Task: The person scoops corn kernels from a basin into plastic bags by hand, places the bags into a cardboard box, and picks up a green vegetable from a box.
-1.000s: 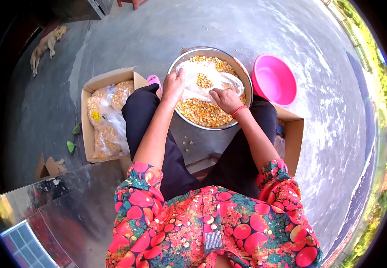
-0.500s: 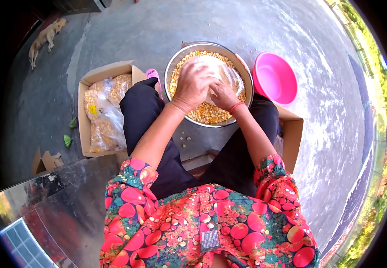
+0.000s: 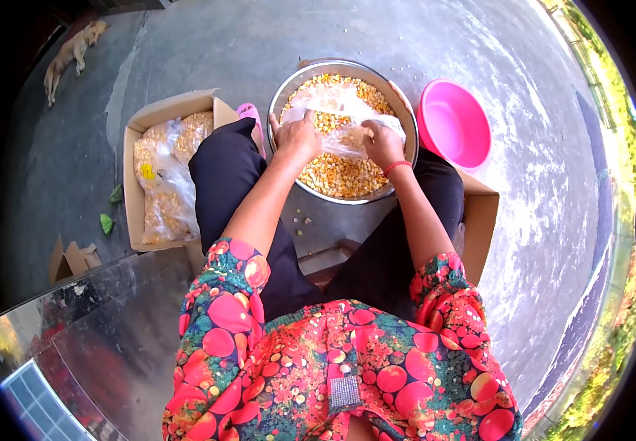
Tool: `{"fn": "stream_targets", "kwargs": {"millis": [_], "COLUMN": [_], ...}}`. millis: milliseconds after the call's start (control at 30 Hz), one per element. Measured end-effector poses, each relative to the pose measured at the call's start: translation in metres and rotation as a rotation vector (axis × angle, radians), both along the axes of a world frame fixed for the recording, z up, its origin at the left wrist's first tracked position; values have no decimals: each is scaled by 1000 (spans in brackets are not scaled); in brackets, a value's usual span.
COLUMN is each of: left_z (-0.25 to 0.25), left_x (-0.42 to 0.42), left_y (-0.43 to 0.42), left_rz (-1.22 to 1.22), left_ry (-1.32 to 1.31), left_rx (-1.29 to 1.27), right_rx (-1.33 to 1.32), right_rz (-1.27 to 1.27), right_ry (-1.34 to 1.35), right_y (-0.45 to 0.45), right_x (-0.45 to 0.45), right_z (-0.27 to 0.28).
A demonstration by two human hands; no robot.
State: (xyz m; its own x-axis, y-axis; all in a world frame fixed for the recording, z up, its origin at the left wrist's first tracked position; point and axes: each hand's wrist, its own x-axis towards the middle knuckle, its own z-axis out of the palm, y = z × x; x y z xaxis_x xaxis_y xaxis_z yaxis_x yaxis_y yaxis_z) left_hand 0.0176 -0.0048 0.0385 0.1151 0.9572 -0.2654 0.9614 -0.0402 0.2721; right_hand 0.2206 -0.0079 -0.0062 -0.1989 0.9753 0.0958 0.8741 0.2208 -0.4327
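Note:
A round metal basin (image 3: 277, 99) full of yellow corn kernels (image 3: 343, 176) stands between my knees. Over the kernels lies a thin clear plastic bag (image 3: 351, 138), stretched between my two hands. My left hand (image 3: 299, 140) is at the basin's left side, its fingers on the bag's edge and partly hidden by the back of the hand. On the right, my right hand (image 3: 385, 145), with a red bracelet at the wrist, pinches the bag with its fingers curled.
A pink plastic basin (image 3: 456, 125) sits right of the metal one. To the left is a cardboard box (image 3: 134, 198) with filled bags of kernels (image 3: 167, 180). Another cardboard box (image 3: 482, 228) stands by my right leg. A dog (image 3: 72, 59) lies far left on the concrete floor.
My hands were close together over the basin, the left one blurred by motion. They have drawn apart, left hand to the left, right hand to the right, with the bag spread between them.

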Motion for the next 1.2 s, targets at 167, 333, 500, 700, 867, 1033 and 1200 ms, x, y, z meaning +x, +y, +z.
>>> {"fn": "stream_targets", "kwargs": {"millis": [167,333,500,700,867,1033,1200], "left_z": [-19,-16,-12,-10,-20,-17,-24], "left_x": [1,6,6,3,4,0,0], "left_y": [1,1,-1,-5,-9,-6,-3], "left_rz": [9,-41,-58,-85,-219,90,107], "left_ry": [-53,-215,-354,-329,-358,-290,-268], "left_rx": [107,233,408,504,541,112,165], "right_rx": [-18,-147,-212,-276,-625,-1080,-997], "right_rz": [443,565,623,604,457,42,-225], "right_ry": [314,-83,-11,-12,251,775,1133], "right_y": [-21,-47,-43,-42,-38,-35,-28], "right_x": [-44,-66,-58,-44,-22,-1,10], "right_z": [27,4,-16,-22,-12,23,18]}}
